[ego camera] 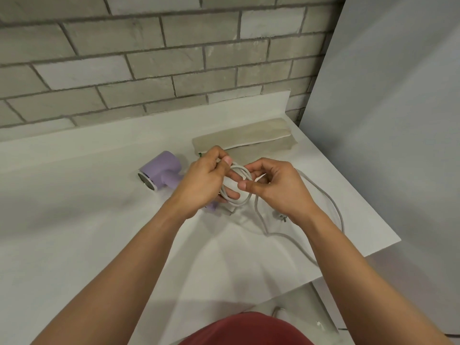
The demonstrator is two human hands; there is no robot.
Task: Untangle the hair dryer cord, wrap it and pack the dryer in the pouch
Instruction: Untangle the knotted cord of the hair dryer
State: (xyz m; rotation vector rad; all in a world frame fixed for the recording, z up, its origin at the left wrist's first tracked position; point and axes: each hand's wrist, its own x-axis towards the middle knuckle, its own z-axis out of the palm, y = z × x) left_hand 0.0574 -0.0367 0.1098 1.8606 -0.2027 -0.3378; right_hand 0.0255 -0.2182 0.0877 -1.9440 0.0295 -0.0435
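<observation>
A lilac hair dryer (161, 171) lies on its side on the white counter (74, 220), its chrome nozzle facing left and front. Its grey cord (240, 170) is gathered in a few loops between my hands. My left hand (204, 180) holds the loops, thumb on top and fingers through them. My right hand (271, 185) pinches the cord at the loops' right side. The loose rest of the cord (333, 207) trails right and forward, and the plug (280, 216) lies under my right wrist. A beige pouch (249, 138) lies flat behind my hands.
A grey brick wall (149, 58) runs along the back of the counter. A pale grey panel (385, 120) stands to the right. The counter's right edge cuts diagonally from behind the pouch to the front. My red shirt shows at the bottom.
</observation>
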